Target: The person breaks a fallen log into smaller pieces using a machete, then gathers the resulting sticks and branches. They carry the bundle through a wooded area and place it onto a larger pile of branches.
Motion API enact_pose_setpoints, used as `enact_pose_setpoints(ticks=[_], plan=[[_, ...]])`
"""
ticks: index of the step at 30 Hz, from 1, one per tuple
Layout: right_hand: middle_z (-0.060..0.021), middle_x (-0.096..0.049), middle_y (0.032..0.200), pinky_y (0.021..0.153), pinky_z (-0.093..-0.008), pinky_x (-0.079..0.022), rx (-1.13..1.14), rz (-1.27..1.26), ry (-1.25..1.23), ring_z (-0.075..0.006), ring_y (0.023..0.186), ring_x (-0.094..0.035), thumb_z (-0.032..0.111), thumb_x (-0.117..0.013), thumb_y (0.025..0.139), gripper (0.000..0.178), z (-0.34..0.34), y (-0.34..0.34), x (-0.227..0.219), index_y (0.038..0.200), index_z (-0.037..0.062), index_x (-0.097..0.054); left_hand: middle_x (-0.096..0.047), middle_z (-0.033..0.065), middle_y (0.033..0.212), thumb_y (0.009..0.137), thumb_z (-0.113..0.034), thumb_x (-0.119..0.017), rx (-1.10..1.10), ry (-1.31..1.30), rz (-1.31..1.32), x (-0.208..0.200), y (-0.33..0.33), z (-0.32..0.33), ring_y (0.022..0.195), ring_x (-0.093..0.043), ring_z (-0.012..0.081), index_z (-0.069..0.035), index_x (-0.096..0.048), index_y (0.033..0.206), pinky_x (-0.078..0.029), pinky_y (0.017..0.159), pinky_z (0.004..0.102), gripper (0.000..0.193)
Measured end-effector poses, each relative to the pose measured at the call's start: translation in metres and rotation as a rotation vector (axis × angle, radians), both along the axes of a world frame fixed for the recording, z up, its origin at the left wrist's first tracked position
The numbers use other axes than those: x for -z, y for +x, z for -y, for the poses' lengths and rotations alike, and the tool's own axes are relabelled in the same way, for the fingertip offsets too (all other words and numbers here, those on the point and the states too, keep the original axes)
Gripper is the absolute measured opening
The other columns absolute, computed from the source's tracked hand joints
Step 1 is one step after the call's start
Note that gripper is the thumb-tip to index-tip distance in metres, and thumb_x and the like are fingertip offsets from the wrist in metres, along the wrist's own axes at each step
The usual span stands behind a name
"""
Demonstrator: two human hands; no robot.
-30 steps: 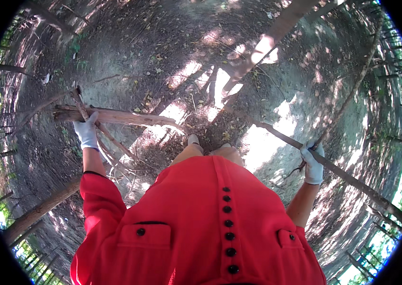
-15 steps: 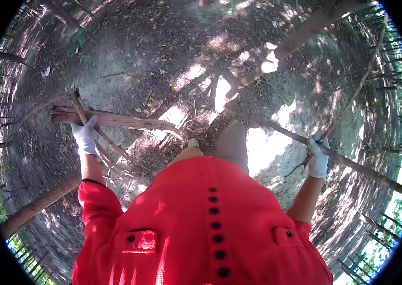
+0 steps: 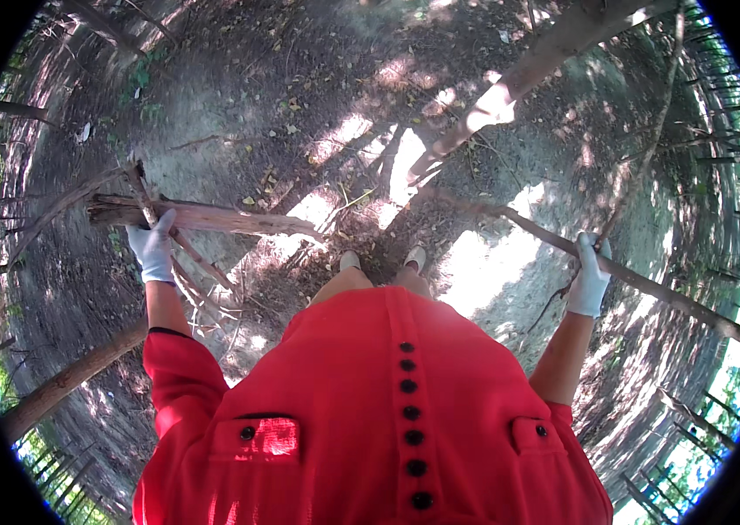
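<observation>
In a white glove, my left hand (image 3: pixel 154 248) is closed around a bundle of sticks. Its thickest piece is a split, reddish-brown branch (image 3: pixel 212 218) that reaches inward over the ground. A thinner stick (image 3: pixel 192 248) crosses it at the hand, and several twigs (image 3: pixel 197 302) hang below. My right hand (image 3: pixel 590 278), also gloved in white, grips a long branch (image 3: pixel 667 305) running from near the tree base out to the far right. A second, thinner branch (image 3: pixel 645 173) rises from the same hand toward the upper right. Palms and most fingertips are hidden.
A tree trunk (image 3: pixel 523 73) stands ahead, slightly right. At the lower left lies or leans another trunk (image 3: pixel 77 372). My shoes (image 3: pixel 415 256) are on leaf-strewn soil, with a small twig (image 3: pixel 350 203) just ahead. Thin trees line both sides.
My legs have shifted, so both shoes now show close together. Both hands keep their sticks. The right hand's branches have swung slightly; the tree base appears a little nearer.
</observation>
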State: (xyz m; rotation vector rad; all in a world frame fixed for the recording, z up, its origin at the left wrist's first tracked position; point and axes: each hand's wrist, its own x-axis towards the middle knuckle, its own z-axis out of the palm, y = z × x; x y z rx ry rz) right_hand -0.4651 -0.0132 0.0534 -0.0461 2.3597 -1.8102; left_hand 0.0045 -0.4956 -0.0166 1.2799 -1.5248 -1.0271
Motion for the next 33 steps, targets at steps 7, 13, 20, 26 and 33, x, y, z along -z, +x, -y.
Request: enact_pose_setpoints(ticks=[7,13,20,26,33], plan=[[-0.0036,-0.057,0.101,0.073,-0.0235,-0.041,0.037,0.091,0.069,-0.011,0.086,-0.052,0.027,-0.062,0.089,0.041,-0.035,-0.035,0.011,0.118,-0.0021,-0.056,-0.059,0.0068,0.096,0.065,-0.002,-0.082,-0.018,-0.023,0.058,0.002,-0.022,-0.021,0.08,-0.059,0.0155,-0.001,-0.049,0.111,-0.051,0.07,0.0291,0.056],[0.0014,-0.052,0.085,0.062,-0.021,-0.036,-0.121,0.081,0.006,-0.0066,0.071,-0.047,0.02,-0.061,0.09,0.02,-0.058,-0.002,0.013,0.103,0.0061,-0.055,-0.059,0.0057,0.094,0.068,0.004,-0.077,-0.023,0.043,-0.047,-0.005,-0.028,-0.036,0.076,-0.059,0.0142,-0.002,-0.049,0.11,-0.051,0.065,0.0288,0.051],[0.0019,-0.049,0.084,0.067,-0.0234,-0.04,-0.39,0.083,-0.056,-0.0068,0.075,-0.045,0.011,-0.07,0.08,0.021,-0.05,0.071,0.008,0.093,0.0069,-0.054,-0.06,0.0057,0.098,0.068,0.004,-0.077,0.015,-0.005,-0.031,-0.005,-0.004,-0.014,0.082,-0.059,0.0147,-0.002,-0.05,0.114,-0.051,0.072,0.0294,0.054],[0.0022,-0.049,0.082,0.064,-0.0231,-0.039,-0.314,0.112,-0.101,-0.0064,0.07,-0.045,0.01,-0.071,0.079,0.023,-0.047,0.089,0.009,0.093,0.0067,-0.053,-0.061,0.0062,0.101,0.066,-0.002,-0.081,0.0,-0.027,-0.013,0.005,0.031,0.002,0.086,-0.059,0.0156,0.001,-0.051,0.113,-0.05,0.076,0.0298,0.056],[0.003,-0.046,0.075,0.058,-0.0251,-0.037,-0.249,0.03,-0.073,-0.0065,0.065,-0.042,0.013,-0.068,0.082,0.02,-0.025,0.092,0.013,0.093,0.0065,-0.052,-0.062,0.0056,0.095,0.066,-0.004,-0.081,-0.064,-0.018,0.059,-0.014,0.05,-0.002,0.079,-0.06,0.0153,0.001,-0.052,0.111,-0.051,0.071,0.0295,0.053]])
